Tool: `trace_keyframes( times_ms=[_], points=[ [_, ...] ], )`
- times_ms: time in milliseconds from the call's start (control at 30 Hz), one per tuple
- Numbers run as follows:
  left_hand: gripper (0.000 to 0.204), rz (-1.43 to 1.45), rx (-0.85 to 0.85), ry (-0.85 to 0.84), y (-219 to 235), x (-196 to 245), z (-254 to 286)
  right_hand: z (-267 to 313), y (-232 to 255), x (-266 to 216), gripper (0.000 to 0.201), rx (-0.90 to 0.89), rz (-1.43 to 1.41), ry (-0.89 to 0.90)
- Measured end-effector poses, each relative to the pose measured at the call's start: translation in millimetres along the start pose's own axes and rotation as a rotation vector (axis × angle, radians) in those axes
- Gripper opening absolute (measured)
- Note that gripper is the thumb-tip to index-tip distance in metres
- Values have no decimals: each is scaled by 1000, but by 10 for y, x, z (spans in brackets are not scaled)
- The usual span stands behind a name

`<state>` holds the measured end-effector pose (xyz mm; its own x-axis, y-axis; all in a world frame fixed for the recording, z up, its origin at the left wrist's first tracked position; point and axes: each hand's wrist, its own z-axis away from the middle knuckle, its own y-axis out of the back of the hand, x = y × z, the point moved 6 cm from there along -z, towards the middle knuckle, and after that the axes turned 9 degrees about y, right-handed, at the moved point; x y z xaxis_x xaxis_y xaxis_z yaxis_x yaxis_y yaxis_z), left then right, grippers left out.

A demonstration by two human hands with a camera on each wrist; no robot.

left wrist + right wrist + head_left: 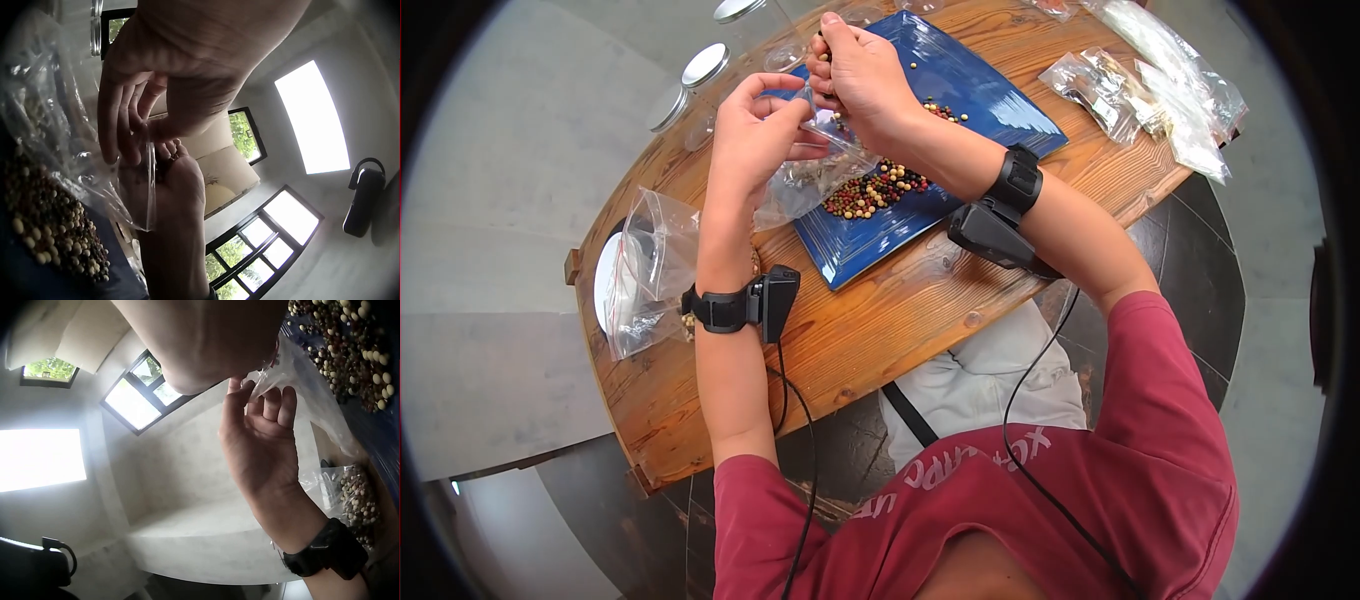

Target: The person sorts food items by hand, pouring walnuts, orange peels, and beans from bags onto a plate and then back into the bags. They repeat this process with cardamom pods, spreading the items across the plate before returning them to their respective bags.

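Note:
Over a blue square plate (pixel 832 262), the left hand (pixel 755 135) pinches the edge of a clear plastic bag (pixel 800 188) between thumb and fingers. Against the bag's mouth, the right hand (pixel 865 85) is curled round a few small beans (pixel 824 57); in the left wrist view some show among the fingers of the right hand (pixel 184 187). The bag (pixel 56 125) hangs down beside a pile of red, black and cream beans (pixel 59 231) on the plate. How many beans the right hand holds is hidden.
Glass jars with silver lids (pixel 705 65) stand beyond the left hand. Clear bags (pixel 655 250) lie over a white round dish (pixel 605 285) at the left. More filled bags (pixel 1110 95) lie at the table's right end. Cables hang from both wrist cameras.

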<state>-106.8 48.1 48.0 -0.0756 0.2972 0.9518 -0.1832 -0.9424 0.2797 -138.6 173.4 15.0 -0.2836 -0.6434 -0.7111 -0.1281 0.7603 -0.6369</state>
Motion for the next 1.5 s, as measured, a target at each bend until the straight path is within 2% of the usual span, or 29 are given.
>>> trace_keyframes(
  times_ms=[367,667,767,867,967,1167,1300,1333,1433,1467,1500],
  points=[
    [32,72,-20,50,67,-155,-123,80,38,98,31,23,100,-49],
    [33,74,8,92,124,-210,-142,232,-8,96,28,13,196,13],
    [33,103,-8,98,147,-230,-173,256,24,164,21,-2,218,-74],
    [34,112,-6,100,167,-235,-178,305,11,145,24,-72,379,-169],
    [34,95,12,89,202,-225,-165,326,-16,115,31,-237,445,-289],
    [29,73,8,92,257,-194,-143,324,-116,-132,39,-457,565,-366],
    [25,3,25,71,245,-139,-81,169,-50,-410,51,-535,964,-6],
    [26,2,17,70,251,-133,-82,97,19,-372,42,-528,1099,315],
    [28,-19,8,43,296,-82,-86,168,35,-460,40,-463,1568,490],
    [28,-37,21,26,313,-54,-65,131,104,-372,40,-510,1639,312],
    [29,-56,34,9,341,-28,-40,113,141,-278,40,-575,1584,174]
  ],
)
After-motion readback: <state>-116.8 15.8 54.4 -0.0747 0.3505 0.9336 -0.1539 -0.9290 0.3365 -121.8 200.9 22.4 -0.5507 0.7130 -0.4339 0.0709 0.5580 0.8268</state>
